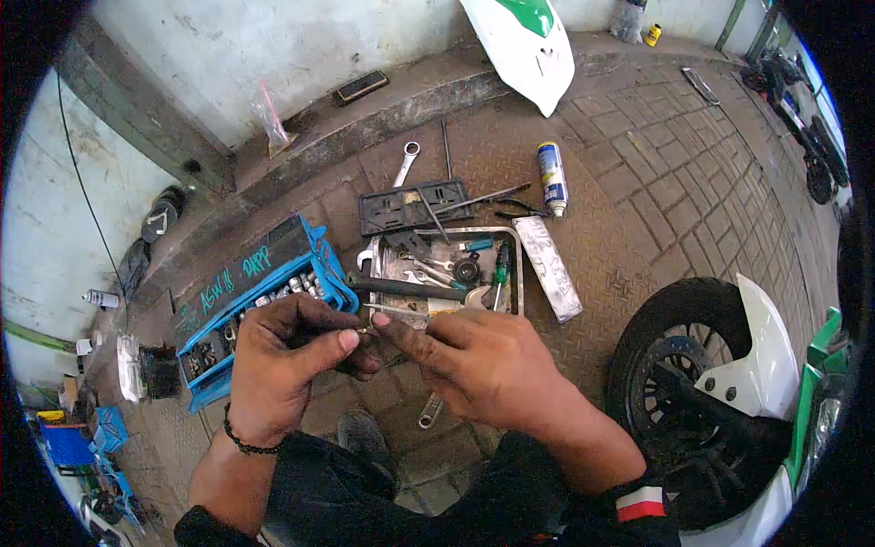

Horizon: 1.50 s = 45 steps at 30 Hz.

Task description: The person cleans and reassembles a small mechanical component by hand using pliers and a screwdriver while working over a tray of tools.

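Note:
My left hand (296,356) and my right hand (474,360) meet in front of me, above the floor. Between the left thumb and fingers sits a small metal piece (366,329), too small to name. My right index fingertip presses close to it, and the right thumb is hidden. Just beyond the hands lies a metal tray (517,273) holding spanners, a green-handled screwdriver (501,272) and a round black part (467,268). A long dark bar (410,288) crosses the tray. Left of it stands a blue-edged socket case (324,251) with several sockets.
A spray can (551,178), pliers (524,209), a black plastic case (383,214) and a ring spanner (407,162) lie beyond the tray. A white box (549,269) rests at its right. At right stands a motorcycle wheel (638,328). A phone (362,87) lies on the ledge.

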Each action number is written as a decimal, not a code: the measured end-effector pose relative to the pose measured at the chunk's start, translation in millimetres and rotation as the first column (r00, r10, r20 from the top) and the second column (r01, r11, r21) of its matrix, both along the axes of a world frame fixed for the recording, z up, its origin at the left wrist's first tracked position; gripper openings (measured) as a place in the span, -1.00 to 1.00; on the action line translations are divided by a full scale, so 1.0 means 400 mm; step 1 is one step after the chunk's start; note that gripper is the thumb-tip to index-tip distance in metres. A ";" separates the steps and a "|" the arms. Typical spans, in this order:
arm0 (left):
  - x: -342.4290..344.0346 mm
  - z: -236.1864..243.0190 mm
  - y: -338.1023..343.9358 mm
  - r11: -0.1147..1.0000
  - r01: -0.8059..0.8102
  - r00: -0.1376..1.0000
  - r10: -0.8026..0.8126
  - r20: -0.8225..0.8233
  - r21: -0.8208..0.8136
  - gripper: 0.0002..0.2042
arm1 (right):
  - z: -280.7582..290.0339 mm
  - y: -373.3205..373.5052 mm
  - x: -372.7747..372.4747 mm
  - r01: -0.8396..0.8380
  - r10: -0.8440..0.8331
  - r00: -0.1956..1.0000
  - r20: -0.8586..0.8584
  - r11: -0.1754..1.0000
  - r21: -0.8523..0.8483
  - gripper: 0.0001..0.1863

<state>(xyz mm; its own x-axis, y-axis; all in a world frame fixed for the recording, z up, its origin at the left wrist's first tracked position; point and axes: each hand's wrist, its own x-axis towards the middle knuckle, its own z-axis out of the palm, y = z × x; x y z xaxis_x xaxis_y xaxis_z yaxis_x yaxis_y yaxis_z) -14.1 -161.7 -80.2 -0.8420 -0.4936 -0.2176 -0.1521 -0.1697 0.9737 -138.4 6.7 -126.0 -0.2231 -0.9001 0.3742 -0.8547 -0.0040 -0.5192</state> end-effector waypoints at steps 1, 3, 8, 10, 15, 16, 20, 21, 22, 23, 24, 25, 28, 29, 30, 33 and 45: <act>-0.001 0.000 0.001 0.999 0.002 1.000 -0.003 0.007 0.036 -0.87 | 0.000 0.003 0.001 0.022 -0.021 0.993 -0.115 1.000 0.009 -0.39; -0.001 0.003 0.000 0.994 0.005 1.000 -0.008 0.024 0.107 -0.86 | -0.002 0.006 0.007 0.062 -0.065 0.970 -0.233 0.998 -0.020 -0.39; 0.001 0.007 0.014 0.998 0.059 0.998 -0.060 -0.013 -0.023 -0.86 | 0.011 0.018 0.025 0.018 -0.018 0.990 0.137 1.000 0.001 -0.35; 0.004 0.013 0.015 0.992 0.103 0.994 -0.104 -0.012 -0.068 -0.87 | 0.000 0.021 0.013 -0.051 0.076 0.961 0.266 0.994 -0.100 -0.41; 0.003 0.016 0.022 0.985 0.114 0.993 -0.117 -0.013 -0.126 -0.89 | -0.012 0.017 0.009 -0.101 0.165 0.799 0.578 0.985 -0.142 -0.53; 0.004 0.018 0.021 0.985 0.118 0.993 -0.120 -0.010 -0.129 -0.88 | -0.012 0.016 0.009 -0.096 0.174 0.762 0.624 0.983 -0.158 -0.56; 0.014 0.007 0.005 0.993 0.084 0.996 -0.082 0.026 -0.082 -0.84 | -0.024 -0.002 0.007 -0.109 0.170 0.683 0.710 0.985 -0.131 -0.62; 0.009 0.003 0.004 0.996 0.073 0.997 -0.072 0.031 -0.050 -0.82 | -0.017 -0.002 0.001 -0.099 0.133 0.697 0.705 0.991 -0.089 -0.62; 0.002 0.006 0.008 0.998 0.057 0.998 -0.057 0.021 -0.025 -0.82 | -0.012 -0.002 -0.004 -0.089 0.096 0.710 0.698 0.995 -0.047 -0.62; -0.008 0.011 0.015 0.999 0.042 0.999 -0.042 0.013 0.001 -0.81 | -0.012 -0.004 -0.004 -0.051 0.097 0.719 0.688 0.995 -0.087 -0.63; -0.015 0.014 0.020 0.999 0.027 1.000 -0.027 0.008 0.023 -0.80 | -0.015 -0.008 -0.003 -0.015 0.101 0.727 0.679 0.991 -0.132 -0.64; -0.018 0.014 0.022 0.998 0.036 0.999 -0.037 0.017 0.057 -0.79 | -0.019 -0.012 -0.002 0.022 0.103 0.735 0.670 0.984 -0.176 -0.65; -0.021 -0.001 0.030 0.985 0.063 0.997 -0.070 0.038 0.160 -0.78 | -0.040 -0.008 0.004 0.148 0.050 0.783 0.620 0.953 -0.265 -0.72; -0.022 -0.009 0.034 0.979 0.074 0.996 -0.082 0.036 0.190 -0.78 | -0.037 -0.006 0.002 0.146 0.046 0.785 0.618 0.956 -0.256 -0.73; -0.020 -0.013 0.036 0.973 0.080 0.995 -0.090 0.036 0.217 -0.78 | -0.026 -0.006 0.000 0.139 0.047 0.785 0.618 0.958 -0.250 -0.75; -0.020 -0.020 0.038 0.970 0.078 0.995 -0.091 0.044 0.231 -0.79 | -0.018 -0.003 0.001 0.138 0.063 0.733 0.677 0.961 -0.238 -0.77; -0.027 -0.030 0.046 0.986 0.163 0.982 -0.165 0.092 0.028 -0.74 | -0.019 0.007 -0.004 0.174 0.012 0.789 0.614 0.954 -0.242 -0.79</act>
